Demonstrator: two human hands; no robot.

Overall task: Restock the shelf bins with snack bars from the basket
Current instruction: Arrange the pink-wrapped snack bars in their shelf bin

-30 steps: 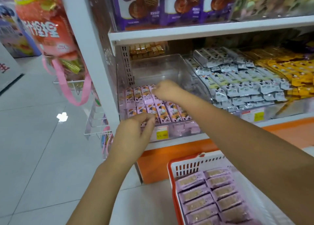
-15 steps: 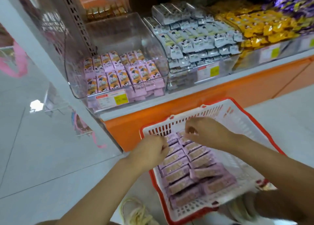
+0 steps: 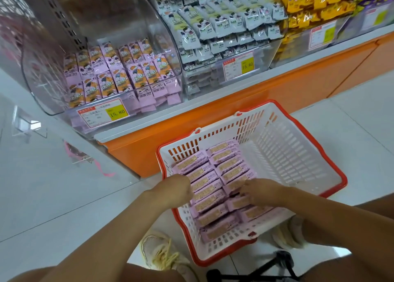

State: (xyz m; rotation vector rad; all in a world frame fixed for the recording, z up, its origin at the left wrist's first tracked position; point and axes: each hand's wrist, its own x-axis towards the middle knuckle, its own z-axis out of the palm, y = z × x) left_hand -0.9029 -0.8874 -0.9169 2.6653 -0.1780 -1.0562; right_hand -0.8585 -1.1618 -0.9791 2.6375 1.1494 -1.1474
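Purple-wrapped snack bars (image 3: 226,164): two rows in red-rimmed white basket (image 3: 287,145) on floor. My left hand (image 3: 172,191), my right hand (image 3: 261,191): fingers bent down onto bars, touching; actual grip unclear.

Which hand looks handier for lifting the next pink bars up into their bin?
Left, most likely. The left hand sits at the left ends of the bars in the basket, nearer the pink bin. The right hand lies over the bars too, but farther from that bin.
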